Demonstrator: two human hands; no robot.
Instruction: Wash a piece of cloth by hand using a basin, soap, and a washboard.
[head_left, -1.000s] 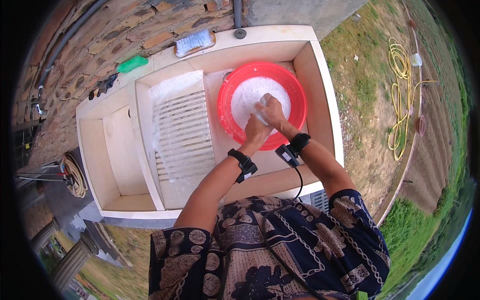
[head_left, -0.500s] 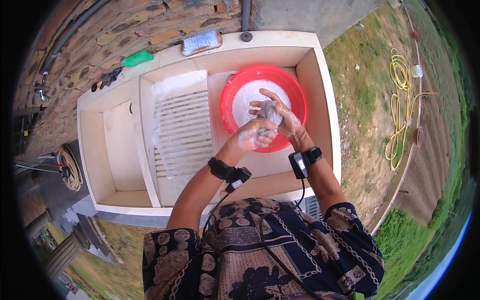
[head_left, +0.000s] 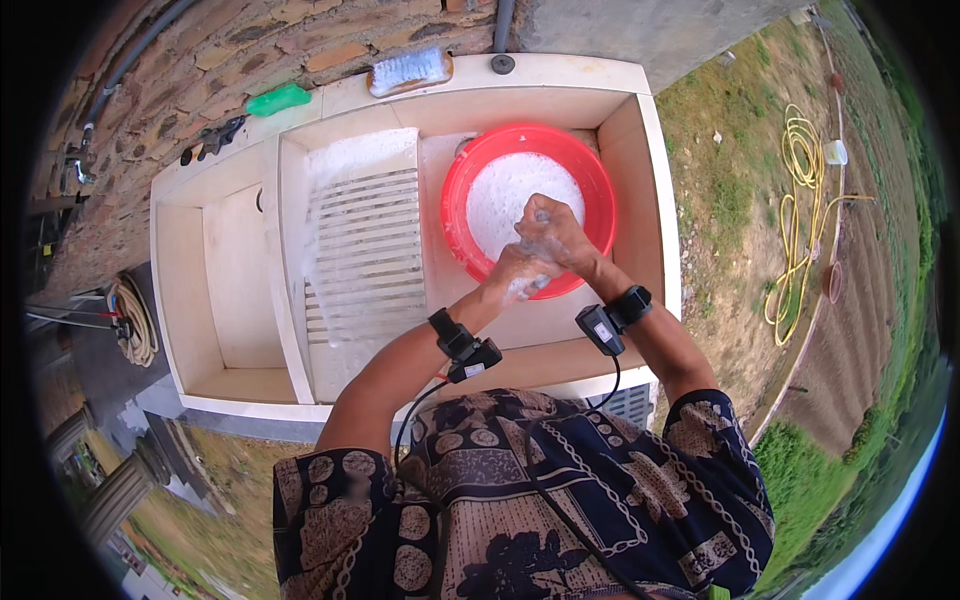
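A red plastic basin [head_left: 453, 225] stands in the right compartment of the sink, with white suds [head_left: 505, 195] inside. Over its near rim my two hands meet, closed and pressed together. A small wet grey cloth [head_left: 541, 214] is bunched up between them, with only bits of it showing. My right hand [head_left: 562, 238] is wrapped round its upper end, while my left hand [head_left: 520, 270], streaked with foam, grips lower down. The cloth's shape and exact kind are hidden by the fingers.
Left of the basin is a ribbed washboard [head_left: 365, 240] wet with foam. Along the sink's back ledge lie a scrubbing brush [head_left: 410, 72], a green object [head_left: 278, 99] and a dark cloth-like item [head_left: 220, 138]. A brick wall [head_left: 260, 50] rises behind; a yellow hose [head_left: 790, 225] lies right.
My right hand's fingers, spread half a second ago, have closed round the cloth. Both hands have drawn tighter together, covering more of it.
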